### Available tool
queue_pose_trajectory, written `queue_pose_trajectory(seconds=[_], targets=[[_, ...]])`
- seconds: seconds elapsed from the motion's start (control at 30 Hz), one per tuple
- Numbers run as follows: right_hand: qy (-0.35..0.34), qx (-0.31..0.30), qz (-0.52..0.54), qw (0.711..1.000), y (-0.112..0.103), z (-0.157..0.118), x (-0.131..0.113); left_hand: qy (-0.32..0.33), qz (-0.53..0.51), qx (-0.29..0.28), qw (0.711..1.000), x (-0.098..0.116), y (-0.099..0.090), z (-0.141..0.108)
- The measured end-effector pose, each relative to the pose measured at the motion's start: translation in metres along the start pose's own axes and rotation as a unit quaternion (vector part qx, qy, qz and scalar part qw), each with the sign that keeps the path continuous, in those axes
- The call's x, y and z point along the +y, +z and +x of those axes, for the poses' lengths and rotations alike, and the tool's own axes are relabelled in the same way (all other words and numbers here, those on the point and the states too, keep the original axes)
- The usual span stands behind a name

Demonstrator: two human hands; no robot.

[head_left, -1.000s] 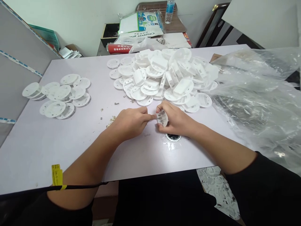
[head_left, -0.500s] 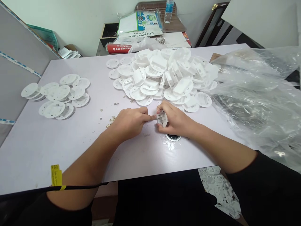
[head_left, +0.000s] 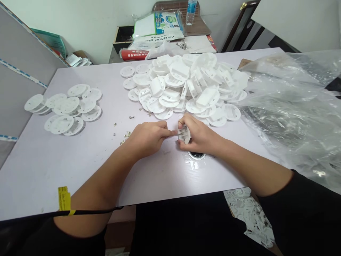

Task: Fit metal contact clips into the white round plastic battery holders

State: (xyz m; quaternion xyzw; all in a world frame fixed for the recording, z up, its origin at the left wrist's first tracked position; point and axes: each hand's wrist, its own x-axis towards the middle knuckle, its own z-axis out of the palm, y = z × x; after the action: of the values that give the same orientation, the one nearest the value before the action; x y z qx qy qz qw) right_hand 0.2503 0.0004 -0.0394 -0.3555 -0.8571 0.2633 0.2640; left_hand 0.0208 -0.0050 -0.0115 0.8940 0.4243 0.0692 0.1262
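Pale wall (head_left: 90,21) at the rear, with water bottle (head_left: 190,14), plastic packages (head_left: 170,26) and dark box (head_left: 123,34) in front of it, beyond the far edge of the white table (head_left: 50,163). At far centre on the table, large heap of white round parts (head_left: 183,80); at far left, smaller group of white discs (head_left: 64,108); at right, crumpled clear plastic sheeting (head_left: 287,121).

Right hand (head_left: 198,135): partly closed, thumb and fingers curved around white workpiece (head_left: 185,134). Grips the workpiece at opposite sides of the rim, tilted on edge, ribbed inner side in view, in front of the heap. Cannot tell whether in contact with the table.

Left hand (head_left: 149,140): mostly closed, one finger extended toward the workpiece. Touches the left edge of the workpiece with the fingertip. Cannot tell whether anything small is pinched there.

Beside the left hand, on its far side, loose small metal pieces (head_left: 128,134), partly hidden; more scattered toward the heap. Just below the right hand, partly covered, round dark-centred fitting (head_left: 197,155). Across the left forearm, black cable (head_left: 92,212) with yellow tag (head_left: 64,199).
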Motion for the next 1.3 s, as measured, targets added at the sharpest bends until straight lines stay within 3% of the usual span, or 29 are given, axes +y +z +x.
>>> queue_pose_trajectory(seconds=[0.27, 0.63, 0.77, 0.83, 0.93, 1.03, 1.13, 1.2, 1.3], targets=[[0.014, 0.033, -0.001, 0.999, 0.007, 0.000, 0.000, -0.006, 0.023, 0.005, 1.000, 0.005, 0.003, 0.004], [0.016, 0.015, 0.002, 1.000, 0.002, 0.002, 0.000, 0.013, 0.032, 0.018, 0.999, 0.002, 0.003, 0.003], [0.080, 0.019, 0.063, 0.995, -0.004, 0.001, -0.001, 0.020, -0.051, 0.064, 0.996, -0.007, 0.000, 0.000], [0.140, 0.039, 0.151, 0.978, -0.005, 0.000, -0.003, 0.031, -0.132, 0.101, 0.986, -0.009, 0.000, 0.002], [0.198, 0.072, 0.315, 0.925, -0.004, 0.001, -0.007, 0.059, -0.233, 0.155, 0.958, -0.007, 0.004, 0.006], [0.189, 0.053, 0.485, 0.852, 0.000, 0.004, -0.012, 0.089, -0.286, 0.219, 0.929, -0.001, 0.007, 0.010], [0.171, 0.019, 0.590, 0.789, 0.003, 0.009, -0.015, 0.106, -0.322, 0.235, 0.911, 0.002, 0.008, 0.011], [0.158, -0.003, 0.609, 0.778, 0.003, 0.011, -0.016, 0.084, -0.367, 0.229, 0.897, 0.003, 0.007, 0.010], [0.125, -0.003, 0.572, 0.811, 0.003, 0.010, -0.015, 0.025, -0.496, 0.191, 0.847, 0.004, 0.005, 0.008]])
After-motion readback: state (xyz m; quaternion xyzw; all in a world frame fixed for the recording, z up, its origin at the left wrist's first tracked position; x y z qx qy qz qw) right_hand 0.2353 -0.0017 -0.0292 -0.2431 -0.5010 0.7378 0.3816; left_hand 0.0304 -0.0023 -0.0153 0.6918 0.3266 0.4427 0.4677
